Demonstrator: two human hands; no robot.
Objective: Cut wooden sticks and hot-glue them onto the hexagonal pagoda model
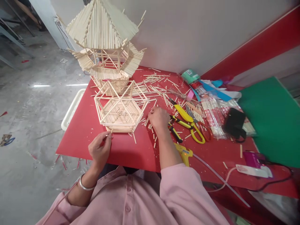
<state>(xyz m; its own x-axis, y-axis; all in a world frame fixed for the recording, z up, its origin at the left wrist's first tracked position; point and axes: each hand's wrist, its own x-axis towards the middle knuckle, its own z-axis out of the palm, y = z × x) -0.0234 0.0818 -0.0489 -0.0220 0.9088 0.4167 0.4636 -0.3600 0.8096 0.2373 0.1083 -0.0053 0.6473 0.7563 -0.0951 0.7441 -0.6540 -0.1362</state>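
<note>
A hexagonal frame of pale wooden sticks (120, 125), with an openwork upper ring and a floor of closely laid sticks, sits on the red tabletop in front of me. At its near left bottom corner, my left hand (100, 148) has thumb and forefinger pinched on the frame's edge. My right hand (159, 120) is apart from the frame, to its right above the loose sticks. Its fingers are closed, and a thin stick (155, 102) shows at the fingertips, whose grip is partly hidden. Behind the frame stands a taller stick pagoda (103, 31) with tiered roofs.
Loose sticks (156, 78) are scattered at the back. Right of my right hand lie yellow-handled scissors (197, 132), a yellow cutter (184, 112) and a yellow glue gun (185, 153). Farther right are packaged sticks (213, 115), a black box (234, 120) and a power strip (253, 171).
</note>
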